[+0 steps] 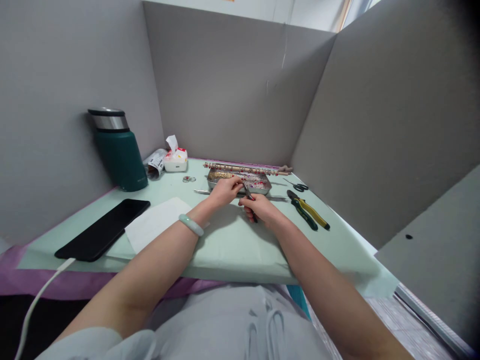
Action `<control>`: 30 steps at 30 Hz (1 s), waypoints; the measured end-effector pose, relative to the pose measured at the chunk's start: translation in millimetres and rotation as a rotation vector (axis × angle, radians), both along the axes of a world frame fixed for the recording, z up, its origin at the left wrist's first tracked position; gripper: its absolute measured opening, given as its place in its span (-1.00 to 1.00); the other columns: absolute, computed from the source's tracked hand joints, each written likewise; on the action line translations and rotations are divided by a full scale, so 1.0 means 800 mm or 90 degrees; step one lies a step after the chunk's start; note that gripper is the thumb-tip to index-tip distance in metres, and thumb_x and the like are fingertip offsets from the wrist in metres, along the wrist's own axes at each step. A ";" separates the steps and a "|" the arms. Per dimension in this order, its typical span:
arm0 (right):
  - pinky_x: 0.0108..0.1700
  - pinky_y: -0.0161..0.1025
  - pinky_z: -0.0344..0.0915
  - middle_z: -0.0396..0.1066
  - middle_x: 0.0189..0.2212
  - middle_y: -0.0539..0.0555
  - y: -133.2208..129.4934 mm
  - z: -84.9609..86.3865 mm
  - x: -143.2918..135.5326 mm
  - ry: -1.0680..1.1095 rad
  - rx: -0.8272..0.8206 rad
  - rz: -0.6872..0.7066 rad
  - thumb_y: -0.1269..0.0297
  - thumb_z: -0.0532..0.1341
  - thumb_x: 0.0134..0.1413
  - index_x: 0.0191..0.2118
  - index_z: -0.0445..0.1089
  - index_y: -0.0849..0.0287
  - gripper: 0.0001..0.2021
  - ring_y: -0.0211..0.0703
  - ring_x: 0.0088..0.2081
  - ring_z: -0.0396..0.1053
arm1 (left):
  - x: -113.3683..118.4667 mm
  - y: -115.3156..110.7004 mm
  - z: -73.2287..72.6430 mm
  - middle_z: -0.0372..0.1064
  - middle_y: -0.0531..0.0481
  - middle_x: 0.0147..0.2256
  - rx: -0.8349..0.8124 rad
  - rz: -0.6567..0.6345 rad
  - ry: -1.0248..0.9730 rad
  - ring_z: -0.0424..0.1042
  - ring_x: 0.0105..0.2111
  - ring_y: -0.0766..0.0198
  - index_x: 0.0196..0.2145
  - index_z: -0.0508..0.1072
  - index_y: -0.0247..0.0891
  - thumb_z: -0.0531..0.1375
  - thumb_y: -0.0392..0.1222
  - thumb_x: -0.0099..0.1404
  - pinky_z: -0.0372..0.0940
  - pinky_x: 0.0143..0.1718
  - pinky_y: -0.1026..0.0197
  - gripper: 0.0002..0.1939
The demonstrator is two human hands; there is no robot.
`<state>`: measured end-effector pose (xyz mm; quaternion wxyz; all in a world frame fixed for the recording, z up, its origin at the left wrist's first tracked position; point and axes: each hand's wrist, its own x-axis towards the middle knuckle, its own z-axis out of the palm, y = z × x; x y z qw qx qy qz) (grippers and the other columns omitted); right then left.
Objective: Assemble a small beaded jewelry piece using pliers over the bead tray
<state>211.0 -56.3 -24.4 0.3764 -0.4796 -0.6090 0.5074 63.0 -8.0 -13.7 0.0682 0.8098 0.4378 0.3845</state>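
Two hands in my head view, both over the near side of a shallow metal tray point(265, 191) on a pale green-covered table point(232, 255). Right hand point(259, 207): closed around dark-handled pliers point(248, 192), tip pointing up toward the left fingers. Left hand point(226, 191): fingers bent in together at the plier tip. Can't tell if they pinch anything; too small at this range. Pliers sit in front of the tray, between the hands. Can't read whether their jaws are open.

Tray holds gold-coloured bits on the left, red and pale beads on the right. Beaded rods point(240, 170) lie along its far side. Thin metal rods point(278, 198) run left-right, just in front of the tray. Green-and-yellow pliers point(309, 212) and black-handled scissors point(300, 187) lie to the right. Small rings point(189, 179) lie left of the tray; tissue pack point(176, 161) and green bottle point(122, 157) farther left. White sheet point(155, 225) and black phone point(103, 229) are near left, white cable point(41, 295) at the phone. Pale green bangle point(191, 225) on my left forearm.
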 end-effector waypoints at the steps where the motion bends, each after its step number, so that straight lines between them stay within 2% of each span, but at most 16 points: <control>1: -0.69 -0.38 -0.01 0.04 -0.70 -0.12 0.000 -0.001 0.000 -0.002 0.001 0.001 0.30 0.14 -0.06 -0.46 0.25 0.18 -0.92 -0.38 -0.70 0.02 | 0.000 -0.001 0.000 0.34 0.03 -0.54 0.001 0.001 0.002 0.19 -0.54 0.34 -0.38 0.45 -0.25 0.03 -0.20 0.23 0.02 -0.46 0.29 -0.79; 7: -0.65 -0.37 -0.02 0.03 -0.70 -0.13 0.002 -0.005 -0.003 -0.054 0.034 -0.020 0.28 0.13 -0.07 -0.47 0.20 0.15 -0.91 -0.37 -0.69 0.01 | 0.002 -0.004 0.002 0.37 0.01 -0.51 -0.034 0.009 -0.001 0.23 -0.51 0.30 -0.37 0.44 -0.26 0.00 -0.20 0.23 0.06 -0.43 0.28 -0.77; 12: -0.54 -0.35 0.02 0.17 -0.66 -0.07 0.008 -0.006 -0.003 -0.277 0.180 -0.125 0.22 0.12 -0.07 -0.51 0.19 0.15 -0.86 -0.31 -0.61 0.11 | 0.006 -0.005 0.004 0.35 0.02 -0.50 -0.076 0.005 -0.049 0.25 -0.46 0.30 -0.42 0.40 -0.27 0.01 -0.19 0.21 0.10 -0.41 0.27 -0.80; 16: -0.44 -0.32 0.05 0.29 -0.59 0.00 0.008 -0.004 -0.003 -0.382 0.253 -0.162 0.23 0.10 -0.03 -0.49 0.26 0.16 -0.87 -0.24 -0.51 0.19 | 0.010 -0.007 0.006 0.22 0.09 -0.60 -0.167 -0.037 -0.138 0.18 -0.54 0.36 -0.49 0.29 -0.26 -0.01 -0.21 0.18 0.08 -0.49 0.31 -0.84; 22: -0.39 -0.29 0.06 0.36 -0.53 0.06 0.011 -0.009 -0.003 -0.419 0.285 -0.173 0.22 0.11 -0.01 -0.45 0.31 0.15 -0.87 -0.17 -0.47 0.24 | 0.012 -0.009 0.004 0.03 0.16 -0.68 -0.299 -0.088 -0.252 0.01 -0.69 0.44 -0.50 0.18 -0.23 0.00 -0.21 0.17 -0.06 -0.65 0.34 -0.88; 30: -0.42 -0.31 0.05 0.30 -0.59 -0.01 0.006 -0.002 -0.004 -0.352 0.255 -0.152 0.22 0.12 -0.05 -0.48 0.29 0.16 -0.87 -0.22 -0.51 0.19 | 0.011 -0.010 0.007 0.02 0.17 -0.69 -0.296 -0.110 -0.262 -0.02 -0.71 0.46 -0.51 0.16 -0.23 -0.01 -0.19 0.19 -0.08 -0.68 0.34 -0.85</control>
